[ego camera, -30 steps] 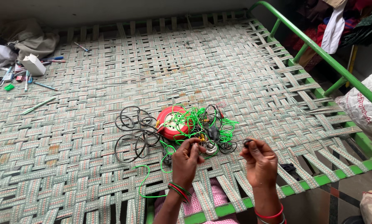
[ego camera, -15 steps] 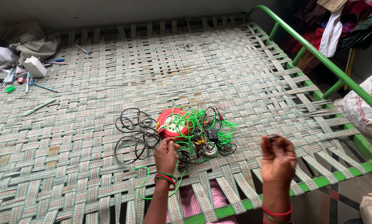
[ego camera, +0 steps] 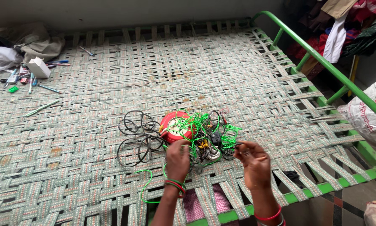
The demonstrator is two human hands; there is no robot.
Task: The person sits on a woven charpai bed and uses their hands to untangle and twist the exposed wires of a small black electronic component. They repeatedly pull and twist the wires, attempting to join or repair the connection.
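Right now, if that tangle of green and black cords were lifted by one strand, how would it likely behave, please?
The tangle of cords would probably sag and drag, since its thin loops lie limp. It may pull the red reel along, as green strands cross it. The black loops look springy and may snag the woven straps.

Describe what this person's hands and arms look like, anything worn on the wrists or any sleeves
Both forearms are bare, with no sleeves in view and no gloves. The left hand has a small stack of thin bangles at the wrist, red and green. The right hand has a red bangle lower on the wrist, with a paler, silvery one just below it at the frame edge. No rings can be made out.
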